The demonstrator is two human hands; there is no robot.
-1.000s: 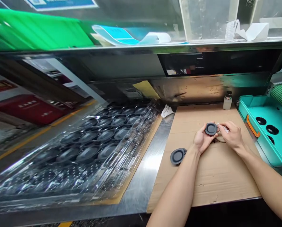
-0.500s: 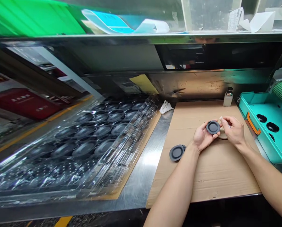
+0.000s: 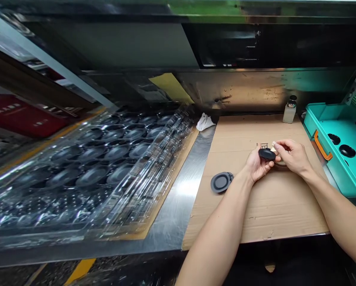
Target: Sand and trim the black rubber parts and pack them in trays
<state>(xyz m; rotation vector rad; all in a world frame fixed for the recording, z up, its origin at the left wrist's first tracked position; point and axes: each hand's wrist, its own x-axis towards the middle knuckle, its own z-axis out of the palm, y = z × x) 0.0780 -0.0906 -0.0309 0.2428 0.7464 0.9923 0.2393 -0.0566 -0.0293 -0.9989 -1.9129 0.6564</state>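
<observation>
My left hand [image 3: 257,165] grips a dark grey round rubber-rimmed disc [image 3: 266,154], now tilted nearly edge-on. My right hand [image 3: 295,157] pinches a small white piece [image 3: 273,147] against the disc's far side. Below the hands, a tan round piece [image 3: 281,163] lies partly hidden on the cardboard sheet [image 3: 264,214]. A second dark disc [image 3: 221,182] rests on the cardboard to the left of my left hand, apart from it.
A clear blister tray [image 3: 97,167] holding several dark discs lies on the left, beyond a steel strip [image 3: 178,190]. A white cloth [image 3: 204,122] and a small bottle [image 3: 289,113] stand behind the cardboard. A teal tray with round holes [image 3: 335,147] sits on the right.
The held disc has turned from face-up to nearly edge-on. My right hand has moved closer to it, and the whole scene has shifted upward in view.
</observation>
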